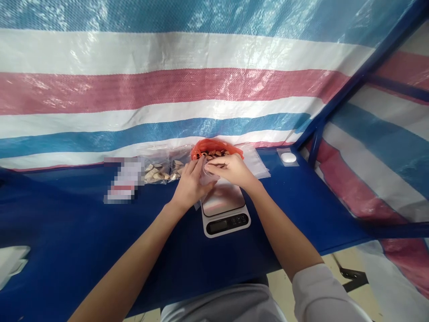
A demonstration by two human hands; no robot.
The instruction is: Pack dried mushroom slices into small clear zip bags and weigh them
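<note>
Both of my hands meet above the far end of a white digital kitchen scale (224, 201). A clear plastic bag (208, 178) is between them. My left hand (191, 182) has it between thumb and fingers. My right hand (231, 169) pinches the bag's upper edge with thumb and fingertips. Just behind the hands lies an open red plastic bag (214, 144) with brown, dried-looking pieces (217, 154) in it. To the left, clear bags (157, 173) hold pale, chunky pieces. What the held bag contains, if anything, I cannot make out.
Flat clear bags (259, 163) lie right of the red bag. Farther right, a white oval object (288, 157) rests on a small clear packet. A blurred-out packet (125, 181) is at left, a whitish object (11, 264) at the blue table's (83, 228) left edge. Striped sheeting (167, 89) hangs behind.
</note>
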